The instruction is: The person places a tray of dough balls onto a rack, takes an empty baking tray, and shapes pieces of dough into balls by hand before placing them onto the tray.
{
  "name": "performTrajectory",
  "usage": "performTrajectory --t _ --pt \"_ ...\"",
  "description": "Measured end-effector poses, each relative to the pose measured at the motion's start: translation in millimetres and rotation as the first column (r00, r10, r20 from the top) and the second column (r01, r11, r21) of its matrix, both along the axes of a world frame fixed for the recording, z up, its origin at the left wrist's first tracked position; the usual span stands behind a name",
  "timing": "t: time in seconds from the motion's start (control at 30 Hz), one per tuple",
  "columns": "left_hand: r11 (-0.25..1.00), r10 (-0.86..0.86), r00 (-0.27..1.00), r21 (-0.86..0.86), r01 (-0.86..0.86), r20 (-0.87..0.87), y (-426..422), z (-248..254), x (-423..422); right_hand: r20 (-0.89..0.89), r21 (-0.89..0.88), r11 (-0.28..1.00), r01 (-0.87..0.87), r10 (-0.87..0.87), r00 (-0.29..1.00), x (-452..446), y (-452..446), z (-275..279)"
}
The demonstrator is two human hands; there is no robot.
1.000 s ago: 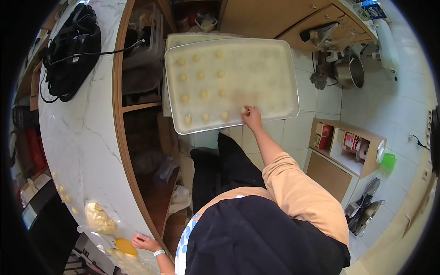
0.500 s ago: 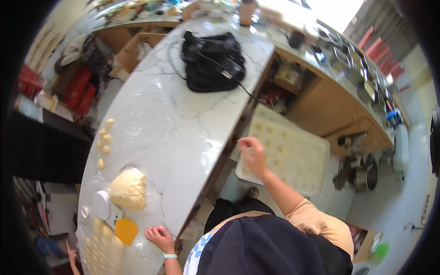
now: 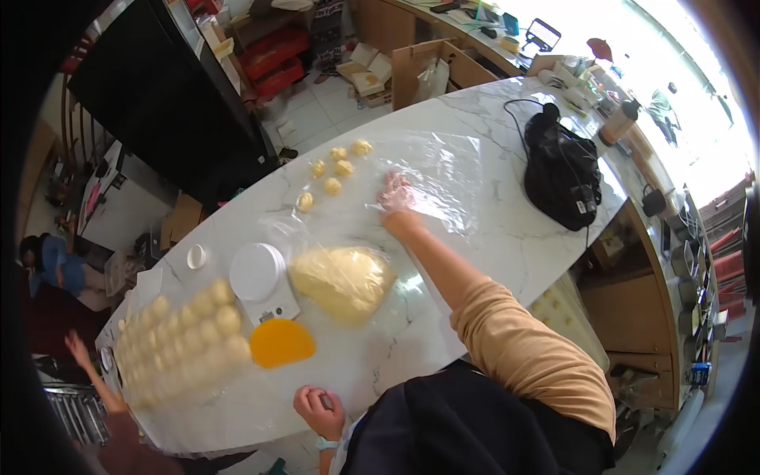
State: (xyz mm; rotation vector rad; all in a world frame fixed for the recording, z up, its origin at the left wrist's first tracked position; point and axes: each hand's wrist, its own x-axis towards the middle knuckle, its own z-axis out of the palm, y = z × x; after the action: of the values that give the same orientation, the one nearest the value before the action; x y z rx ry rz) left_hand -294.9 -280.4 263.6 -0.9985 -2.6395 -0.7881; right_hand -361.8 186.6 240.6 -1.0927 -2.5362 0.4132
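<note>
My right hand (image 3: 397, 192) reaches over the counter onto clear plastic sheeting (image 3: 451, 166), its fingers somewhat spread and partly blurred. Left of it lie several small yellow dough pieces (image 3: 343, 168). A large lump of yellow dough (image 3: 340, 281) under plastic sits nearer me, beside a white digital scale (image 3: 273, 305) with a round white lid (image 3: 257, 271) on it. My left hand (image 3: 320, 410) is at the counter's front edge, fingers curled; whatever is between them is unclear. The orange scraper (image 3: 282, 343) lies just beyond it. Rows of dough balls (image 3: 186, 336) lie under plastic at left.
A black bag (image 3: 562, 170) with a cable rests on the marble counter (image 3: 507, 245) at right. The tray (image 3: 582, 317) of dough balls is below the counter, behind my right arm. Another person (image 3: 131, 435) reaches a hand in at lower left; a further person (image 3: 63, 265) is behind.
The view has turned from the tray to the counter. My right hand has left a dough ball on the tray and moved across to the plastic sheeting. My left hand remains by the counter edge.
</note>
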Motion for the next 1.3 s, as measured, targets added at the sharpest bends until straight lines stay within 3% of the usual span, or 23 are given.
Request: performTrajectory --t 0.1,0.2,0.3,0.37,0.4,0.47,0.5,0.57,0.63,0.7,0.77,0.87,0.9,0.97,1.0,1.03,1.07,1.17,1.2,1.27,1.3 --pt "1.0 -0.003 0.997 0.0 0.003 -0.077 -3 -10 2 -0.15 -0.041 0.999 0.018 -0.024 0.988 -45 38 -1" --pt "1.0 -0.013 0.971 0.017 0.018 -0.239 0 -15 -9 -0.232 0.084 0.996 0.009 0.011 0.973 -90 72 -12" --pt "1.0 -0.015 0.964 0.021 0.021 -0.267 -1 -18 -17 -0.37 -0.215 0.953 -0.214 0.123 0.921 -90 88 -6" --pt "1.0 -0.013 0.972 0.005 0.015 -0.235 -5 -21 -17 -0.635 -0.215 0.964 -0.156 -0.017 0.772 -78 79 -12" --pt "1.0 -0.013 0.976 -0.002 0.013 -0.219 -4 -23 -17 -0.871 -0.255 0.911 -0.323 -0.071 0.486 -88 82 -45" --pt "1.0 -0.024 0.98 -0.024 0.02 -0.198 -10 -27 -16 -0.93 -0.358 0.802 -0.478 -0.261 0.258 -56 68 -70" --pt "0.999 -0.034 0.982 -0.027 0.029 -0.186 -13 -28 -17 -0.854 -0.508 0.734 -0.451 -0.363 0.372 -22 42 -51" --pt "0.998 -0.055 0.983 -0.043 0.048 -0.176 -15 -29 -20 -0.592 -0.503 0.856 -0.12 -0.24 0.77 72 -23 29" --pt "0.997 -0.067 0.984 -0.053 0.059 -0.163 -16 -32 -21 -0.666 -0.309 0.948 -0.072 -0.162 0.729 139 -71 18" --pt "0.996 -0.077 0.985 -0.063 0.068 -0.155 -17 -35 -23 -0.54 -0.277 0.943 -0.184 0.005 0.842 215 -118 16" --pt "0.995 -0.083 0.985 -0.075 0.072 -0.154 -17 -38 -25 -0.299 -0.162 0.968 -0.194 0.139 0.944 264 -148 26" --pt "0.992 -0.094 0.985 -0.098 0.08 -0.143 -20 -41 -24 -0.211 -0.068 0.981 0.183 -0.194 0.958 250 -117 37" --pt "0.991 -0.094 0.986 -0.112 0.079 -0.135 -22 -41 -23 -0.329 -0.033 0.972 0.234 -0.232 0.915 230 -103 31" --pt "0.989 -0.087 0.99 -0.125 0.073 -0.112 -22 -40 -21 -0.391 -0.052 0.996 0.069 -0.084 0.917 194 -94 18" --pt "0.987 -0.085 0.991 -0.144 0.069 -0.101 -21 -38 -18 -0.4 -0.181 0.979 -0.089 0.009 0.917 183 -109 13" --pt "0.991 -0.064 0.998 -0.119 0.061 -0.016 -25 -40 -17 -0.357 -0.232 0.946 -0.226 0.133 0.925 191 -136 23" --pt "0.99 -0.082 0.996 -0.119 0.077 -0.037 -32 -52 -22 -0.333 -0.279 0.892 -0.355 0.257 0.907 202 -156 34" --pt "0.984 -0.156 0.98 -0.111 0.142 -0.127 -46 -84 -39 -0.485 -0.3 0.872 -0.386 0.209 0.849 257 -142 7" --pt "0.988 -0.129 0.982 -0.097 0.116 -0.135 -40 -73 -37 -0.346 -0.233 0.931 -0.282 0.192 0.919 264 -124 19" --pt "0.995 -0.084 0.988 -0.069 0.076 -0.13 -26 -51 -22 -0.235 0.183 0.982 0.035 0.009 0.972 241 -102 36" --pt "0.995 -0.087 0.988 -0.067 0.079 -0.124 -24 -46 -19 -0.275 0.113 0.994 0.003 0.028 0.961 222 -100 30"
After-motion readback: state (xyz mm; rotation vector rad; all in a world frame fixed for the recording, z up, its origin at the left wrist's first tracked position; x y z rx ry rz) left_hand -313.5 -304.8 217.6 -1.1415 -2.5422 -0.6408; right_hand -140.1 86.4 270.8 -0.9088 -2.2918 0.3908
